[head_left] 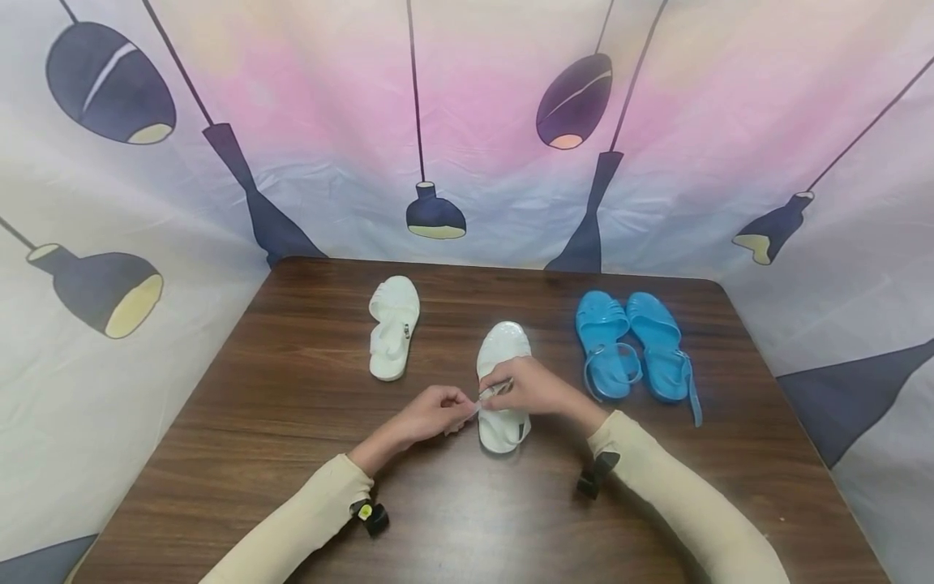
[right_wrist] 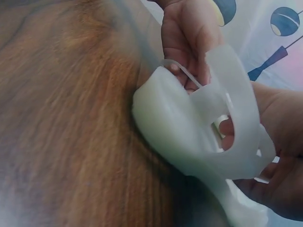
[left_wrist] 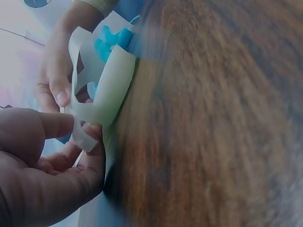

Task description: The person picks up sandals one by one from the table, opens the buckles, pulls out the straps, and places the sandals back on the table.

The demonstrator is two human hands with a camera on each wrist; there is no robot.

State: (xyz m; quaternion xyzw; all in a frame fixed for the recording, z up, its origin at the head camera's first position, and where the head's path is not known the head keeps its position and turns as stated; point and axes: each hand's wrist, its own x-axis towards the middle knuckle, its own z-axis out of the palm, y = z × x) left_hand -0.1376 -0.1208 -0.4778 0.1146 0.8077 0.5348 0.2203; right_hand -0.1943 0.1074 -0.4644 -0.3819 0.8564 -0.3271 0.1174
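Observation:
A white sandal (head_left: 500,345) lies flat on the table, toe toward the far edge. At its left side my left hand (head_left: 435,412) pinches the loose end of the sandal's strap (left_wrist: 84,137) between thumb and fingers. From the right, my right hand (head_left: 538,388) reaches over the middle of the sandal and pinches the strap near its left edge. In the right wrist view the heel band (right_wrist: 241,104) stands up from the sole, in front of part of the right hand (right_wrist: 284,151). The right fingertips are partly hidden there.
Another white sandal (head_left: 395,324) lies farther back on the left. Two blue sandals (head_left: 602,324) lie side by side on the right, one strap trailing loose. The brown wooden table (head_left: 292,454) meets a lamp-patterned cloth (head_left: 350,162) at its back edge.

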